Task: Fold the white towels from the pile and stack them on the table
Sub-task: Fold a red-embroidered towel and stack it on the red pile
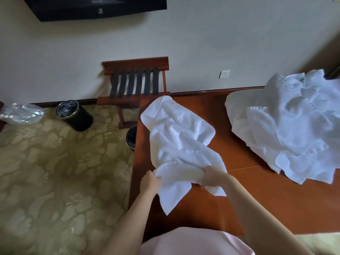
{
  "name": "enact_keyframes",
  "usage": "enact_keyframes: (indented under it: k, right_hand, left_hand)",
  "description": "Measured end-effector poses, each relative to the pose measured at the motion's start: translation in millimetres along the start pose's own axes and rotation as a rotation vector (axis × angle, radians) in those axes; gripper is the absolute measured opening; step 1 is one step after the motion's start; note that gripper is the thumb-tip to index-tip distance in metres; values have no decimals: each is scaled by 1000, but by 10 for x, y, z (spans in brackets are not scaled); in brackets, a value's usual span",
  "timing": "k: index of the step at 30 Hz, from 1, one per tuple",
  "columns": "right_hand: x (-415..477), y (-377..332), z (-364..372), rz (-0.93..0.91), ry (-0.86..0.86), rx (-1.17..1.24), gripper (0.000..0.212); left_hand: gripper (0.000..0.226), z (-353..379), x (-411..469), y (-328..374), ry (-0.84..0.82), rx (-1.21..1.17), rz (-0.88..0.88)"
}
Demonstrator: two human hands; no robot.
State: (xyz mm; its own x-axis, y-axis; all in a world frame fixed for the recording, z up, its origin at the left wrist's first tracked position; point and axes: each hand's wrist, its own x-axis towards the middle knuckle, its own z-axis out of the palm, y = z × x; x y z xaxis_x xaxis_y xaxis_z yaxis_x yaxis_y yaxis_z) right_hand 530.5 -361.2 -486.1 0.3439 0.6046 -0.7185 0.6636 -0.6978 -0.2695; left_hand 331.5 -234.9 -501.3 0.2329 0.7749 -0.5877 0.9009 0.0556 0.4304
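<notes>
Nearest the camera, a pink garment (193,242) is filling the bottom edge. Two bare hands are reaching out over it. The left hand (150,183) is pinching the near end of one white towel (180,140) right at the desk's left edge, with its fingers curled into the cloth. The right hand (211,176) is clamping a bunched fold of the same end just beside it, further in over the desk (276,203).

That single towel is lying crumpled and twisted along the left edge, stretching away toward the far left corner. One loose corner is hanging down below the hands. A small red embroidered mark is showing at its far tip.

Bare brown wood is lying open between the towel and the one pile (287,126) of rumpled white towels, which is spreading over the far right part of the desk.

On the patterned carpet (55,172) to the left, two black bins are standing. One bin (131,137) is sitting close against the desk's left edge, the other bin (77,115) further off. One wooden luggage rack (136,83) is standing against the wall beyond.
</notes>
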Motion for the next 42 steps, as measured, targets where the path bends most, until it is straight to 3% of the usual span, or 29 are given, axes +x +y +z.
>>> enact_keyframes:
  k: [3, 7, 9, 11, 13, 15, 17, 20, 24, 27, 30, 36, 42]
  right_hand:
    - [-81, -57, -100, -26, -51, 238, 50]
    - [-214, -116, -375, -192, -137, 787, 77]
    - [-225, -172, -460, -159, -158, 640, 81]
    - [-185, -233, -433, -84, -91, 219, 67]
    - [-85, -269, -329, -52, -9, 13, 46]
    - [22, -289, -251, -62, -36, 133, 35]
    - [125, -320, -245, -86, -100, 376, 33]
    - [304, -323, -273, -124, 32, 429, 30]
    - [550, -260, -235, -96, 90, 321, 28]
    - [705, -218, -228, -41, 315, 228, 30]
    - [932, -256, -386, -64, 474, 181, 26]
    - [1565, -382, -960, -132, 593, -94, 56]
    - [2001, -518, -1496, -56, 551, -273, 57]
  left_hand:
    - [22, -98, 119, 280, 30, -396, -92]
    - [18, -341, 313, 629, 70, -655, -68]
    - [8, -532, 398, 798, 71, -722, 62]
    - [10, -731, 526, 923, 99, -623, 260]
    - [10, -878, 678, 974, 116, -361, 430]
    - [15, -907, 807, 922, 55, -117, 514]
    - [26, -794, 847, 790, -139, 97, 525]
    - [30, -501, 818, 551, -384, 353, 468]
    - [55, -288, 955, 484, -318, 462, 405]
    - [83, -273, 1172, 599, -222, 571, 446]
    - [95, -341, 1468, 740, -181, 565, 437]
    - [92, -530, 2051, 1099, -129, 494, 466]
    - [70, -731, 2444, 1546, -89, 533, 480]
